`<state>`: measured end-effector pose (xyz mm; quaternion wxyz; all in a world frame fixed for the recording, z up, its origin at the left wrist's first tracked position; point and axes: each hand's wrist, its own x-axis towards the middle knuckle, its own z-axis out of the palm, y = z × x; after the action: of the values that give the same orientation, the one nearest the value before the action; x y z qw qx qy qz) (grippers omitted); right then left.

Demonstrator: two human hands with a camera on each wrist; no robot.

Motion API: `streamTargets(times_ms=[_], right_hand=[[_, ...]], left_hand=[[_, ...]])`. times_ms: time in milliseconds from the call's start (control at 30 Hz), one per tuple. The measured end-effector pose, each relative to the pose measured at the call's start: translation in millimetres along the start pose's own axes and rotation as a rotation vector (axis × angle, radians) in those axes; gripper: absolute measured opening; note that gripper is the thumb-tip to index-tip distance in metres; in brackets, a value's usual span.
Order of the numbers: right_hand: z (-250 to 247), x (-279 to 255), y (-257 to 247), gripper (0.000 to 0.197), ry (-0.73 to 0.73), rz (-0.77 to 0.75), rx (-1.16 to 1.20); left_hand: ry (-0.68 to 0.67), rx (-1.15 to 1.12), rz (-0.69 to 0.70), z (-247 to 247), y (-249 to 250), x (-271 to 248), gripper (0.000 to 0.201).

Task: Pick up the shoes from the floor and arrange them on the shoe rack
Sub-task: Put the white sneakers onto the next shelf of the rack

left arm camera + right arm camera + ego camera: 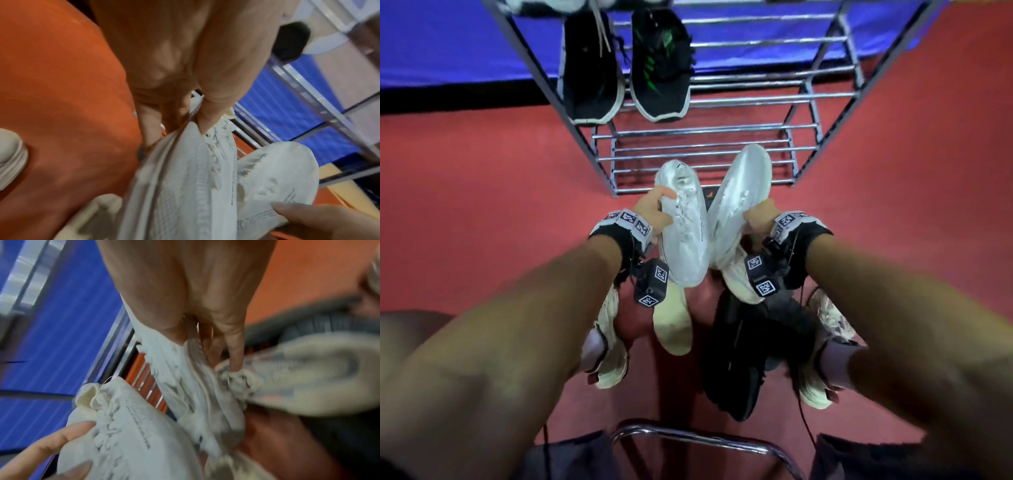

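Seated at a chrome chair frame (688,437), facing the shoe rack (722,144).

Nearest, on the red floor (465,205) short of the rack: a black shoe (736,359) and a cream shoe (671,322), sole up, awaiting pickup. Two more cream shoes to either side, apparently on the feet.

Above those, just in front of the rack's bottom shelf: left hand (650,214) gripping the left white knit sneaker (683,233) at its collar, fingers (207,113) hooked inside the opening. Right hand (758,219) clamped on the right white knit sneaker (739,198) the same way, near the laces. Both sneakers off the floor, toes toward the rack, inner sides touching near the heels.

Farther, on a higher shelf at the rack's left: pair of black sneakers with green markings (626,68), already placed. Bars to their right bare. White shoes partly visible on the level above, one lace dangling.

Judged step: carry the white pair to the rack.

Risks:
- Soft collar grip, toe unsupported; possible sag and snag on a front bar.
- Shelves only spaced bars; narrow toe or heel liable to drop between.
- Loose laces likely to catch on rails.
- Wrist cables near the floor pile; chance of dragging a shoe.
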<state>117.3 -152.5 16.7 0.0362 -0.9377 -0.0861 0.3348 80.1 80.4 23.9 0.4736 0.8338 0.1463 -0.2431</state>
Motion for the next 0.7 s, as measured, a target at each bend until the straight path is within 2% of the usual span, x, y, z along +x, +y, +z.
streamTargets(times_ms=[67,100,167,200,300,367,433,500,700], right_hand=[[-18.3,-19.1,14.6,0.027,0.034,0.089,0.151],[-26.6,-26.3,23.6,0.031,0.031,0.152,0.377],[-41.4,-39.7,42.8,0.041,0.077,0.176,0.776],[-51.0,-50.2,49.3,0.044,0.103,0.177,0.869],[-67.4,-58.3,66.7,0.051,0.178,0.13,0.949],[-76.7,-61.7,76.6,0.054,0.234,0.111,1.082],[-90.8,-70.3,79.0,0.05,0.333,0.133,1.16],[-107.6,-78.2,78.3,0.038,0.408,0.096,1.131],[-143.8,-42.5,83.0,0.041,0.544,0.096,1.054]], left_hand=[[0.006,-0.008,0.032,4.0,21.1,-14.2,0.047],[0.011,-0.018,0.053,6.6,31.7,-21.1,0.046],[0.027,-0.026,0.101,9.8,54.7,-36.1,0.045],[0.026,-0.026,0.125,11.2,65.8,-42.9,0.044],[0.051,-0.02,0.233,11.9,98.2,-57.8,0.046],[0.083,-0.025,0.309,10.9,116.7,-60.5,0.044],[0.13,-0.037,0.345,8.5,132.1,-56.9,0.041],[0.183,-0.069,0.352,5.0,143.9,-49.4,0.04],[0.245,-0.122,0.362,-7.0,168.1,-0.6,0.042]])
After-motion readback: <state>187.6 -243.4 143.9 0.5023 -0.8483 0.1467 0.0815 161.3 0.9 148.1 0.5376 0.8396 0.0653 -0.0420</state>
